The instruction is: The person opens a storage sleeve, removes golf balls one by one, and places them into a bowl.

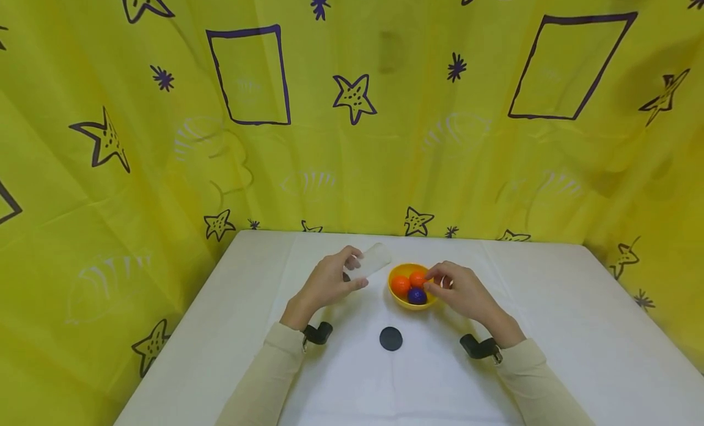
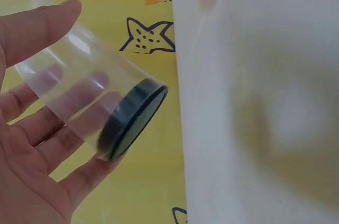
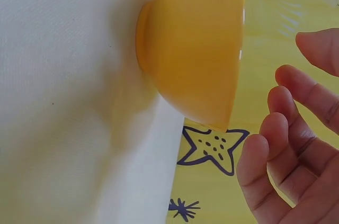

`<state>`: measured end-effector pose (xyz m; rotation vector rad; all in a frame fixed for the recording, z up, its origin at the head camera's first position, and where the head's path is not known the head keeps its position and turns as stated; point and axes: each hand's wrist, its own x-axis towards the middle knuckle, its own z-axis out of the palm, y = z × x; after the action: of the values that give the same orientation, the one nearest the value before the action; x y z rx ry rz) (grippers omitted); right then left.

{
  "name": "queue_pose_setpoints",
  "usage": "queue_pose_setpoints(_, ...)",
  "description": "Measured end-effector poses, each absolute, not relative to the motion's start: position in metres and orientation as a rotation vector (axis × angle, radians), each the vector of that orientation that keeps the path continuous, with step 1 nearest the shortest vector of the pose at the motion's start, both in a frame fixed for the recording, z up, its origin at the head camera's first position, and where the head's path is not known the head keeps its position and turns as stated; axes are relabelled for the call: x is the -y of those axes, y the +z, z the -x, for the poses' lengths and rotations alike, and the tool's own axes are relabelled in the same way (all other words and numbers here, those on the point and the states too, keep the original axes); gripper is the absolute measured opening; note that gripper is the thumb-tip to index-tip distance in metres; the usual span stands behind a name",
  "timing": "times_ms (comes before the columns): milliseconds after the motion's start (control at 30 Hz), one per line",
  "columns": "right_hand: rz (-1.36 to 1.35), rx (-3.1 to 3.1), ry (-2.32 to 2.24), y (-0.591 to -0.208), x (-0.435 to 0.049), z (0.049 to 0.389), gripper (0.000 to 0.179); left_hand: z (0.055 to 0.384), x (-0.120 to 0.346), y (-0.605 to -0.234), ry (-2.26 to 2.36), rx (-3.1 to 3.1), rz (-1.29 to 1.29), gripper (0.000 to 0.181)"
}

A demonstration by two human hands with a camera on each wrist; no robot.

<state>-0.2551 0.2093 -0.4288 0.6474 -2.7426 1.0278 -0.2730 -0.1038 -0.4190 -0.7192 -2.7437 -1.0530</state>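
Observation:
My left hand grips a clear plastic tube, thumb on one side and fingers round the other. A black cap closes the tube's near end; the tube lies tilted in the hand, its other end pointing away to the right. My right hand hovers at the right rim of a yellow-orange bowl, fingers loosely bent with nothing between them. Inside the bowl sit two orange balls, a left one and a back one, and a dark purple ball.
A black round disc lies flat on the white-covered table, in front of the bowl. Behind the table hangs a yellow curtain with stars and frames drawn on it. Each wrist wears a small black camera.

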Motion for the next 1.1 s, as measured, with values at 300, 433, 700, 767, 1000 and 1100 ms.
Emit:
queue_pose_setpoints(300,-0.562,2.746,1.044,-0.421,-0.217,0.254,0.019,0.278,0.1,-0.435,-1.149,2.806,0.671,0.051)
queue_pose_setpoints(433,-0.557,2.748,1.054,-0.419,-0.22,0.253,0.021,0.279,0.099,-0.442,-1.202,2.851,0.623,0.049)
queue_pose_setpoints(700,-0.539,2.739,1.043,-0.419,-0.225,0.255,0.016,0.28,0.101,-0.451,-1.321,2.861,0.554,0.052)
queue_pose_setpoints(767,-0.544,2.733,1.041,-0.419,-0.226,0.255,0.016,0.281,0.103,-0.452,-1.331,2.854,0.545,0.052)
queue_pose_setpoints(1000,-0.533,2.73,1.046,-0.416,-0.229,0.254,0.018,0.285,0.11,-0.456,-1.372,2.866,0.567,0.048)
queue_pose_setpoints(1100,-0.529,2.725,1.042,-0.415,-0.23,0.254,0.019,0.285,0.113,-0.455,-1.372,2.917,0.569,0.053)
